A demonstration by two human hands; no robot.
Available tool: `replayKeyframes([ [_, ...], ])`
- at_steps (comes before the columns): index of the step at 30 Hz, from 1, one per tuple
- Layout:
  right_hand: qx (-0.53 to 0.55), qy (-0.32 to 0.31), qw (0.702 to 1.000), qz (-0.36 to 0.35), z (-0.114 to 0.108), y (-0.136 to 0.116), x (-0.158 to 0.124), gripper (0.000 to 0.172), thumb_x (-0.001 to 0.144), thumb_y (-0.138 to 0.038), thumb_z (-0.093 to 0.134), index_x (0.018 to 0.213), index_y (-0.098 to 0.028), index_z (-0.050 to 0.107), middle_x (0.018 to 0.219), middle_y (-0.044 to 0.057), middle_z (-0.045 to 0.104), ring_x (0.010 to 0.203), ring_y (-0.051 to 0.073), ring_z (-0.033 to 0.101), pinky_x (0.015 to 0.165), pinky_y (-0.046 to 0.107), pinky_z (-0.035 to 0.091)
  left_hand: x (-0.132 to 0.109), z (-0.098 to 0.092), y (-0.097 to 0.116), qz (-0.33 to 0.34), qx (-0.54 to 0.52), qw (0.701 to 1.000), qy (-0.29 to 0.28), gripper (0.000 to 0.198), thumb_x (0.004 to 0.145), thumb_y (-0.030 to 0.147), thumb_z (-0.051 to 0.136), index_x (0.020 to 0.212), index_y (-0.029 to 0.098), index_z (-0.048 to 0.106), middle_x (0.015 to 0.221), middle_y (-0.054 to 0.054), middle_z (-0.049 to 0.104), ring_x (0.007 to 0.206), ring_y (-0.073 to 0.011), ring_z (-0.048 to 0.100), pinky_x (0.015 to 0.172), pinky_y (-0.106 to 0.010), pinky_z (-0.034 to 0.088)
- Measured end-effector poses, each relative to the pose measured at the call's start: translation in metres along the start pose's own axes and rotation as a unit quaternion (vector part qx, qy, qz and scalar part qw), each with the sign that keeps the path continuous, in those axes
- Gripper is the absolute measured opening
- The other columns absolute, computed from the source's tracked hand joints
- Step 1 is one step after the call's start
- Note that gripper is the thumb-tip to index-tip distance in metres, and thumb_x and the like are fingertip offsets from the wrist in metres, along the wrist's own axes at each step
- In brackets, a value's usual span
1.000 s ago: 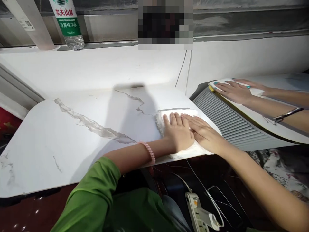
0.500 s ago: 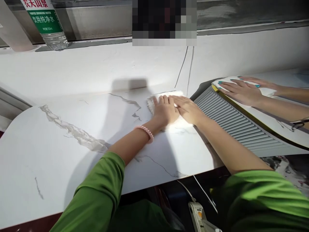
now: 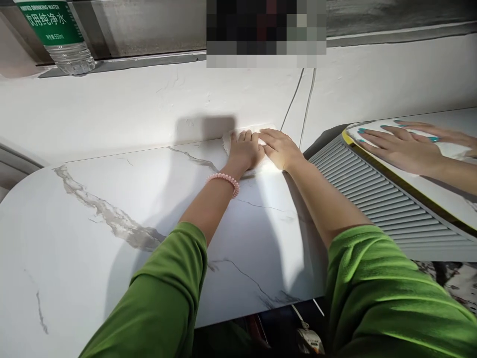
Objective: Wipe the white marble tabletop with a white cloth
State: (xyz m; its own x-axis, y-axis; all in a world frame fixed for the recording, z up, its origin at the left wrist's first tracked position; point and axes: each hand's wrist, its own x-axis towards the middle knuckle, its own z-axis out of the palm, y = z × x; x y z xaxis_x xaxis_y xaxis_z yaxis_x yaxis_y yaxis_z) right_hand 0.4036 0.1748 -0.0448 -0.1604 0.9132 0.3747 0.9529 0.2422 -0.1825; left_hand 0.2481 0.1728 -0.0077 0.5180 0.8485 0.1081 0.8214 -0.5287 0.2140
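A white cloth (image 3: 267, 165) lies on the white marble-patterned table (image 3: 85, 268), up against the wall at the table's back edge. My left hand (image 3: 245, 149), with a pink coiled band on its wrist, rests palm down on the cloth, fingers laid flat. Beside it and touching it, my right hand (image 3: 282, 149) presses on the same cloth with its fingers stretched forward. Both hands cover most of the cloth; only its edges show. Neither palm is visible.
At right, another person's hands (image 3: 406, 146) with teal nails lie on a white cloth on a neighbouring table with a ribbed side (image 3: 372, 199). A water bottle (image 3: 67, 37) stands on the ledge. Cables (image 3: 298, 107) run down the wall. A power strip (image 3: 311, 340) shows below.
My hands have pushed the cloth slightly away from me, to the wall. The camera view has shifted a little. The other person's hands remain on their cloth.
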Motion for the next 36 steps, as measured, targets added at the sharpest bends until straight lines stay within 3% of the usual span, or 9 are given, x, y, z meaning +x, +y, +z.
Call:
replayKeyframes([
  [5, -0.017, -0.009, 1.000, 0.000, -0.007, -0.016, -0.018, 0.053, 0.093, -0.025, 0.033, 0.141, -0.019, 0.055, 0.148, 0.008, 0.053, 0.140, 0.029, 0.045, 0.117, 0.053, 0.034, -0.020, -0.004, 0.003, 0.000, 0.012, 1.000, -0.015, 0.055, 0.101, 0.023, 0.023, 0.152, 0.006, 0.032, 0.163, -0.012, 0.028, 0.152, -0.0233, 0.021, 0.125, -0.046, 0.013],
  [10, -0.030, -0.013, 0.999, -0.011, -0.019, -0.045, -0.050, 0.053, 0.093, -0.023, 0.034, 0.142, -0.020, 0.054, 0.148, 0.008, 0.053, 0.140, 0.030, 0.045, 0.116, 0.054, 0.036, -0.061, -0.011, 0.009, 0.007, 0.018, 0.999, -0.030, 0.056, 0.102, 0.025, 0.023, 0.153, 0.003, 0.030, 0.163, -0.014, 0.027, 0.152, -0.0236, 0.021, 0.125, -0.046, 0.012],
  [14, -0.027, -0.011, 1.000, -0.010, -0.034, -0.080, -0.097, 0.052, 0.095, -0.026, 0.033, 0.142, -0.016, 0.054, 0.148, 0.011, 0.053, 0.139, 0.031, 0.045, 0.116, 0.055, 0.035, -0.110, -0.017, 0.017, 0.024, 0.016, 0.999, -0.035, 0.055, 0.102, 0.025, 0.023, 0.152, 0.003, 0.031, 0.163, -0.014, 0.028, 0.152, -0.0238, 0.022, 0.125, -0.047, 0.012],
  [18, -0.021, -0.004, 1.000, -0.018, -0.053, -0.127, -0.157, 0.055, 0.097, -0.028, 0.030, 0.145, -0.012, 0.049, 0.149, 0.015, 0.051, 0.141, 0.033, 0.043, 0.117, 0.058, 0.034, -0.176, -0.023, 0.024, 0.053, 0.004, 0.998, -0.040, 0.056, 0.102, 0.027, 0.023, 0.151, 0.002, 0.033, 0.162, -0.015, 0.029, 0.152, -0.0255, 0.021, 0.125, -0.048, 0.013],
  [21, -0.011, -0.005, 1.000, -0.022, -0.067, -0.161, -0.196, 0.057, 0.097, -0.028, 0.031, 0.152, -0.018, 0.040, 0.150, 0.012, 0.051, 0.142, 0.034, 0.042, 0.115, 0.062, 0.035, -0.221, -0.026, 0.026, 0.070, 0.004, 0.997, -0.034, 0.055, 0.102, 0.029, 0.026, 0.150, 0.004, 0.037, 0.161, -0.016, 0.032, 0.151, -0.0269, 0.023, 0.125, -0.049, 0.014],
  [24, -0.006, -0.004, 1.000, -0.020, -0.073, -0.180, -0.216, 0.061, 0.095, -0.026, 0.033, 0.156, -0.025, 0.033, 0.151, 0.008, 0.050, 0.142, 0.034, 0.041, 0.114, 0.063, 0.036, -0.245, -0.029, 0.027, 0.083, 0.002, 0.996, -0.031, 0.055, 0.101, 0.029, 0.029, 0.149, 0.004, 0.039, 0.160, -0.017, 0.034, 0.151, -0.0278, 0.025, 0.124, -0.050, 0.015],
  [26, -0.006, -0.004, 1.000, -0.016, -0.073, -0.183, -0.217, 0.062, 0.094, -0.025, 0.033, 0.155, -0.024, 0.034, 0.149, 0.009, 0.051, 0.141, 0.034, 0.043, 0.114, 0.063, 0.036, -0.247, -0.031, 0.025, 0.085, -0.004, 0.996, -0.035, 0.055, 0.100, 0.028, 0.030, 0.148, 0.003, 0.039, 0.159, -0.018, 0.034, 0.151, -0.0284, 0.025, 0.124, -0.051, 0.016],
  [29, -0.008, 0.001, 1.000, -0.006, -0.066, -0.177, -0.201, 0.059, 0.092, -0.023, 0.034, 0.150, -0.018, 0.044, 0.145, 0.012, 0.055, 0.138, 0.034, 0.046, 0.114, 0.061, 0.037, -0.232, -0.032, 0.019, 0.084, -0.012, 0.995, -0.044, 0.055, 0.100, 0.026, 0.029, 0.149, 0.003, 0.038, 0.160, -0.018, 0.033, 0.151, -0.0278, 0.025, 0.124, -0.050, 0.015],
  [36, -0.022, 0.012, 1.000, -0.014, -0.031, -0.143, -0.102, 0.052, 0.087, -0.022, 0.035, 0.132, -0.011, 0.060, 0.137, 0.014, 0.061, 0.132, 0.032, 0.052, 0.111, 0.052, 0.040, -0.144, -0.029, -0.022, 0.050, -0.002, 0.997, -0.055, 0.055, 0.100, 0.023, 0.024, 0.151, 0.004, 0.032, 0.162, -0.016, 0.029, 0.152, -0.0240, 0.021, 0.124, -0.049, 0.012],
])
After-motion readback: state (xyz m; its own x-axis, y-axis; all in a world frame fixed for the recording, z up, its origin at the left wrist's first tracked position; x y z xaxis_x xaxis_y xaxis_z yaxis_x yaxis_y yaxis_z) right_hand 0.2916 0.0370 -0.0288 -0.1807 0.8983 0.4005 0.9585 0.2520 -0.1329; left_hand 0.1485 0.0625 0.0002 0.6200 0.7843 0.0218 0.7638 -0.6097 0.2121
